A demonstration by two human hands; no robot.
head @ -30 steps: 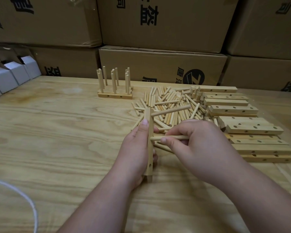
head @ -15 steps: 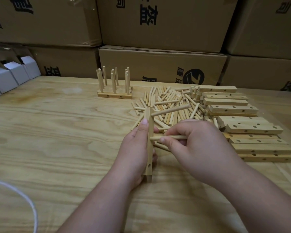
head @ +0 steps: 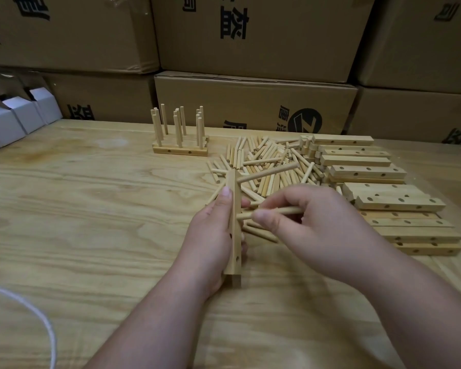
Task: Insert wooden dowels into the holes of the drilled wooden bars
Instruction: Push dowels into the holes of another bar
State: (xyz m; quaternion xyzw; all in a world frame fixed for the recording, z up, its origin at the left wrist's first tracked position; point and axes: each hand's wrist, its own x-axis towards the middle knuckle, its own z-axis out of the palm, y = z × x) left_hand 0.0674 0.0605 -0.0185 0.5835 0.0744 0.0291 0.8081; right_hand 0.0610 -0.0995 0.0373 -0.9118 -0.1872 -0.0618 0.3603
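1. Head view, centre: the left hand (head: pixel 213 230) grips a bar (head: pixel 234 230) stood on end on the table (head: pixel 91 209), fingers curled round its left and back faces, thumb lying up the near face. An open hole shows near the bar's foot.
2. The right hand (head: pixel 317 225), at 3 o'clock from the bar, pinches a dowel (head: pixel 272 212) between thumb and curled fingers. The dowel lies level, its left tip meeting the bar's right face about mid-height; whether the tip is inside a hole cannot be told.
3. A second dowel (head: pixel 266 173) sticks out of the bar near its top, slanting up toward 2 o'clock.
4. At 1 o'clock from the hands, a loose dowel pile (head: pixel 264 161) lies spread on the table, some sticks reaching under the right hand.
5. At 3 o'clock from the pile, a bar stack (head: pixel 383 198) runs in overlapping rows along the table's right side, holes showing on top and side faces.
6. At 11 o'clock from the hands, well apart, a finished set (head: pixel 180 147) of bars stands with many dowels upright in it.
7. At 7 o'clock, a white cord (head: pixel 37 318) curves across the table's near left corner.
8. At 10 o'clock, white boxes (head: pixel 16 118) sit at the table's far left edge.
9. At 12 o'clock, brown cartons (head: pixel 250 49) are stacked behind the table.
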